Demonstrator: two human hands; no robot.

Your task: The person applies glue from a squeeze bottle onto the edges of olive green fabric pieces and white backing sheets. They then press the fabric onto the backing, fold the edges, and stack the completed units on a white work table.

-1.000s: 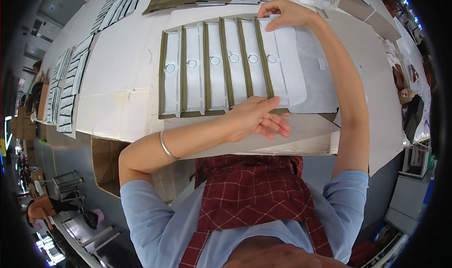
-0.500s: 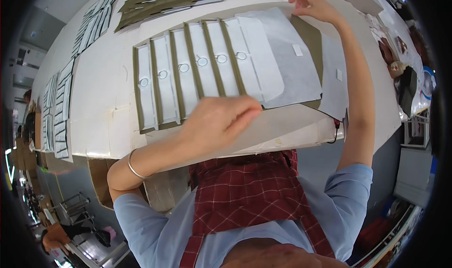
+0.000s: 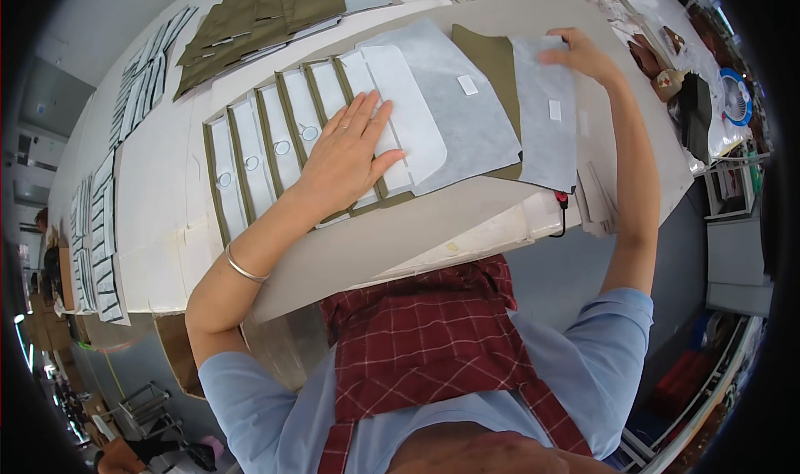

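Resting the left hand [image 3: 346, 162] flat across the row of overlapping olive-edged panels [image 3: 421, 124], with fingers extended and released, grasping nothing. Holding the right hand [image 3: 587, 58] at the upper right corner of the outermost grey panel [image 3: 546, 149], with thumb and forefinger parted; cannot tell whether gripping the edge. Locate the row on the grey board [image 3: 308, 266], laid over the white table [image 3: 154, 203]. Find the stack of olive pieces [image 3: 258, 24] beyond, toward the far left, apart from both hands.
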